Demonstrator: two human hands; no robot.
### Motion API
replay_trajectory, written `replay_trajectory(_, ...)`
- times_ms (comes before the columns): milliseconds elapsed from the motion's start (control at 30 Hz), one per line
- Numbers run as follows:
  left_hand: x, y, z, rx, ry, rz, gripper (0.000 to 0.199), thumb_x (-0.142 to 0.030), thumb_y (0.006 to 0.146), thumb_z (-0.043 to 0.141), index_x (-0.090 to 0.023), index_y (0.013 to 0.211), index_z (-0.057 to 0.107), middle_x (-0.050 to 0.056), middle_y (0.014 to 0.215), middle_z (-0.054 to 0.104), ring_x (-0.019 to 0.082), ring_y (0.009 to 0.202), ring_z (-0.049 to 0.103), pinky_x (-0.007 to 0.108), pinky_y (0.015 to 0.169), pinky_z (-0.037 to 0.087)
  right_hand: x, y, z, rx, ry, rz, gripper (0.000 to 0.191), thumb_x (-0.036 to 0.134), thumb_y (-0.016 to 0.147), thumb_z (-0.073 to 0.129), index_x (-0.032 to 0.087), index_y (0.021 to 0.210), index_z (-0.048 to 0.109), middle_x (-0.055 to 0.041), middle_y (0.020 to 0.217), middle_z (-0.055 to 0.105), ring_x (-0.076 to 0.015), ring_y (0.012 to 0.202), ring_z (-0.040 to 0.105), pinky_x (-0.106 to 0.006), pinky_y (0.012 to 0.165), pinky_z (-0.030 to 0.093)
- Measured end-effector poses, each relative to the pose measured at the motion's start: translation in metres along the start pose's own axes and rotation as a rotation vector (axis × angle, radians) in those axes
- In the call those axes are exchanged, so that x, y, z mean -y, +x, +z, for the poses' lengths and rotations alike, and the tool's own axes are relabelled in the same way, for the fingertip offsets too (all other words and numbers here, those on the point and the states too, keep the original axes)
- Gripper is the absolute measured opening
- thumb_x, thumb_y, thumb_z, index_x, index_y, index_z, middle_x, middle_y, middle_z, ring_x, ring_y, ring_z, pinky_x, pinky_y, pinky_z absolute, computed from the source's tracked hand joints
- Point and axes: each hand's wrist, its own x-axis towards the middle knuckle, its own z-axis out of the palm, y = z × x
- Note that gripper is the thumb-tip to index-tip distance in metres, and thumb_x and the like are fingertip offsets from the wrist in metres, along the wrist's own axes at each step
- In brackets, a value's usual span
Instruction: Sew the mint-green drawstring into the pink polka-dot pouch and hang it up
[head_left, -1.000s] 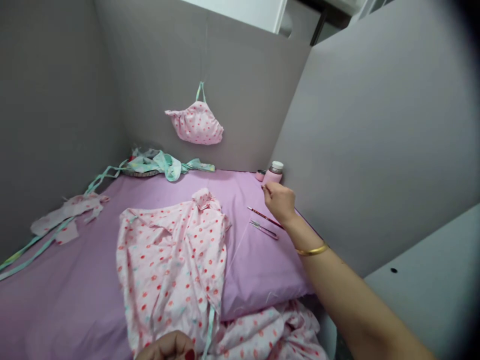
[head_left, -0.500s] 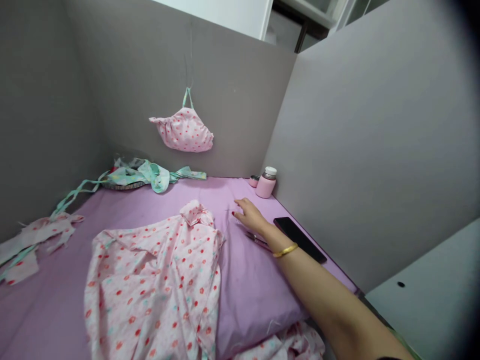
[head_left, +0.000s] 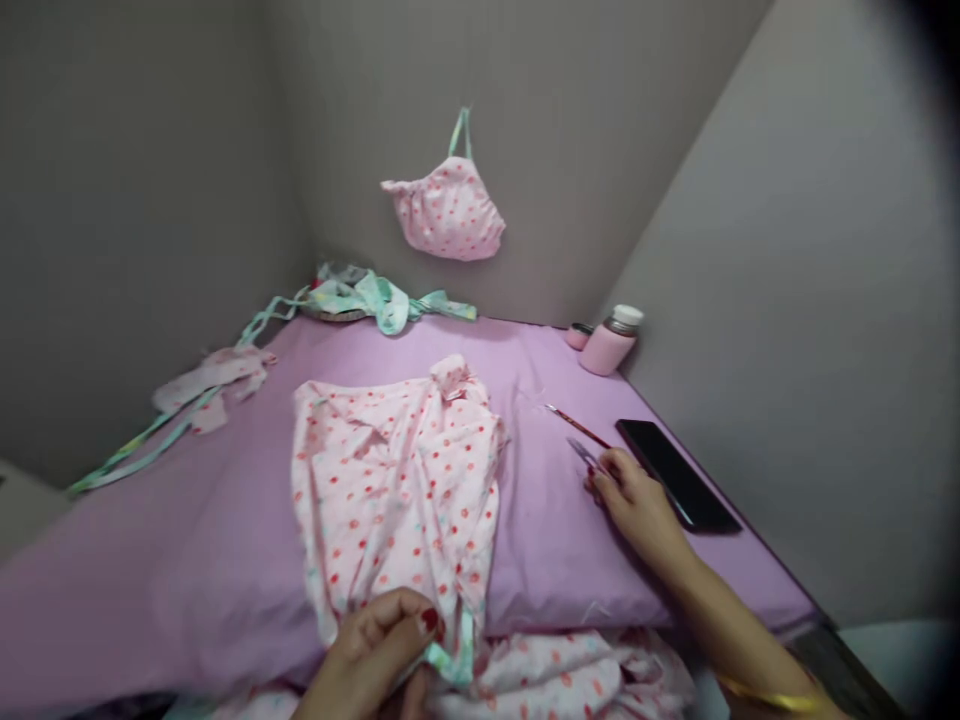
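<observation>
Pink cloth with red dots (head_left: 390, 480) lies spread on the purple-covered table (head_left: 555, 570). At its near edge my left hand (head_left: 382, 650) pinches a mint-green fabric strap (head_left: 454, 662) between thumb and fingers. To the right, my right hand (head_left: 630, 495) is closed round the handle end of small thread snips (head_left: 581, 455), whose metal tips point away from me. Just beyond them lies a slim red-handled tool (head_left: 577, 425) with a pale tip, its kind unclear.
A black phone (head_left: 675, 478) lies along the right edge. Behind it stand a pink jar with white lid (head_left: 611, 342) and a small pink pot (head_left: 578, 336). Mint strips (head_left: 390, 303) and pink scraps (head_left: 217, 385) lie left. A dotted pouch-like piece (head_left: 450, 212) hangs at the back.
My right hand has drawn back from the table's middle and closed on the snips. My left hand has come into view holding the strap. The camera view has shifted left and down.
</observation>
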Motion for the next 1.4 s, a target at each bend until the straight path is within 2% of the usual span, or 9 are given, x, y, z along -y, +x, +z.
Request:
replay_trajectory(133,0.003,0.001,-0.001,0.031,-0.06,-0.001,0.038,-0.054,0.065,0.064,-0.019,0.069,0.051,-0.007,0.028,0.048,0.002,0.023,0.02,0.015,0.029,0.007,0.049,-0.043,0.006,0.264,0.469,0.019,0.024,0.039,0.089,0.039,0.019,0.1,0.045,-0.0004,0.074,0.053,-0.0125,0.061,0.05,-0.02,0.054,0.039)
replay_trajectory(200,0.004,0.002,-0.002,0.038,-0.081,-0.004,0.034,-0.052,0.067,0.062,-0.02,0.071,0.05,-0.007,0.028,0.049,0.003,0.022,0.021,0.016,0.028,0.008,0.078,-0.064,0.008,0.463,0.555,-0.015,0.029,0.042,0.091,0.035,0.018,0.093,0.051,-0.0024,0.078,0.056,-0.0137,0.069,0.052,-0.02,0.059,0.04)
replay_trajectory(267,0.005,0.0,-0.001,0.037,-0.09,-0.001,0.031,-0.049,0.07,0.061,-0.019,0.071,0.051,-0.005,0.031,0.051,0.002,0.023,0.023,0.015,0.029,0.009,0.103,-0.077,0.01,0.582,0.6,-0.053,0.038,0.042,0.093,0.03,0.016,0.084,0.055,-0.003,0.076,0.057,-0.0142,0.07,0.052,-0.021,0.063,0.041)
replay_trajectory(367,0.006,-0.004,0.002,0.001,-0.111,0.006,0.029,-0.045,0.07,0.064,-0.018,0.07,0.052,-0.002,0.043,0.058,0.002,0.028,0.031,0.014,0.031,0.015,0.124,-0.085,0.01,0.644,0.61,-0.123,0.041,0.042,0.093,0.028,0.016,0.084,0.058,-0.0048,0.08,0.06,-0.0155,0.074,0.055,-0.022,0.067,0.042)
replay_trajectory(467,0.003,-0.009,0.006,-0.047,-0.169,0.002,0.027,-0.039,0.064,0.069,-0.016,0.068,0.056,-0.002,0.053,0.06,0.004,0.035,0.04,0.014,0.033,0.024,0.129,-0.085,0.01,0.639,0.562,-0.182,0.041,0.042,0.093,0.029,0.017,0.089,0.061,-0.0056,0.082,0.063,-0.0171,0.076,0.057,-0.024,0.07,0.042)
replay_trajectory(633,-0.004,-0.015,0.008,-0.088,-0.273,-0.025,0.016,-0.03,0.067,0.067,-0.016,0.072,0.06,0.0,0.072,0.064,0.006,0.049,0.05,0.016,0.043,0.034,0.126,-0.085,0.014,0.63,0.537,-0.212,0.039,0.04,0.093,0.029,0.021,0.089,0.063,-0.0045,0.078,0.064,-0.0173,0.073,0.058,-0.025,0.066,0.041)
replay_trajectory(833,-0.006,-0.013,0.004,-0.014,-0.278,-0.065,0.02,-0.031,0.068,0.067,-0.014,0.078,0.065,0.002,0.076,0.062,0.007,0.05,0.05,0.017,0.04,0.031,0.124,-0.085,0.019,0.659,0.528,-0.188,0.028,0.036,0.089,0.041,0.023,0.096,0.065,-0.0039,0.084,0.065,-0.0172,0.078,0.059,-0.026,0.069,0.042)
replay_trajectory(1067,-0.004,-0.013,0.004,0.028,-0.298,-0.051,0.017,-0.03,0.07,0.067,-0.013,0.075,0.068,0.004,0.071,0.063,0.007,0.048,0.051,0.016,0.038,0.032,0.124,-0.086,0.029,0.684,0.706,-0.143,0.024,0.034,0.089,0.044,0.02,0.094,0.064,-0.0036,0.088,0.064,-0.0165,0.083,0.059,-0.025,0.075,0.043)
replay_trajectory(1400,-0.003,-0.01,0.002,0.064,-0.364,-0.079,0.015,-0.022,0.073,0.063,-0.011,0.079,0.071,0.005,0.07,0.065,0.006,0.045,0.053,0.013,0.036,0.032,0.125,-0.091,0.036,0.774,1.072,0.073,0.024,0.039,0.084,0.054,0.021,0.094,0.067,-0.0048,0.088,0.066,-0.018,0.085,0.06,-0.03,0.08,0.045)
